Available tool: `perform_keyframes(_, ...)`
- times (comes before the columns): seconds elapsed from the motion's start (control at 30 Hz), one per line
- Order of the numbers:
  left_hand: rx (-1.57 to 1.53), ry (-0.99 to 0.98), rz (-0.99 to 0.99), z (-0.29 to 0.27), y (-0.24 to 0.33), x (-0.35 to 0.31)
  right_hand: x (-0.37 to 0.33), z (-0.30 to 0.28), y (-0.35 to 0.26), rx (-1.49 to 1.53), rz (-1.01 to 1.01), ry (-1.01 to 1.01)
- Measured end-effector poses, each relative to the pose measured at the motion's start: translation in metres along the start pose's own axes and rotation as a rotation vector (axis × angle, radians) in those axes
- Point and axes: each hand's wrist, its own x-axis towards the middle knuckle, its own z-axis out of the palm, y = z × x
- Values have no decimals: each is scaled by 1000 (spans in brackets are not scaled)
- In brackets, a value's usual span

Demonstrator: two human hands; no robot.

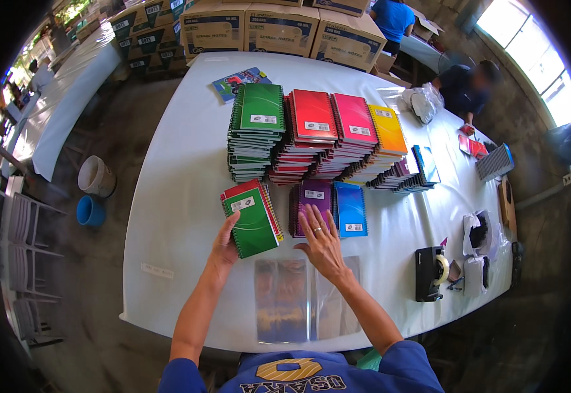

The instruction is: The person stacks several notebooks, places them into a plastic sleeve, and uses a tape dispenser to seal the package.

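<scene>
My left hand (225, 240) grips a small bundle of spiral notebooks, with a green notebook (254, 226) on top and red and yellow edges under it. My right hand (323, 245) lies flat, fingers spread, over the near end of a purple notebook (316, 191); whether it presses down I cannot tell. Right beside that is a blue notebook (351, 209). Behind them rise tall stacks of green notebooks (260, 105), red notebooks (313, 116), pink notebooks (353, 118) and yellow notebooks (388, 134). Smaller purple and blue stacks (428, 164) stand to their right. Clear plastic sleeves (282, 308) lie before me.
A black tape dispenser (427, 278) stands on the white table (187, 196) at right, near plastic-wrapped items (478, 236). Cartons (279, 29) are piled beyond the far edge. Another person (465, 88) works at the far right. Two buckets (95, 177) sit on the floor at left.
</scene>
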Motion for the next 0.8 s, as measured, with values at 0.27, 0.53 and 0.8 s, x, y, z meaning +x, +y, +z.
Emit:
perform_keyframes(0.27, 158, 9, -29, -13, -1, -9, 29, -64, 22, 254, -46, 32)
perform_keyframes(0.53, 44, -341, -311, 32, -69, -17, 77, -88, 38, 826, -190, -489)
perform_keyframes(0.8, 204, -173, -272, 77, -72, -10, -20, -58, 127, 12, 889, -2)
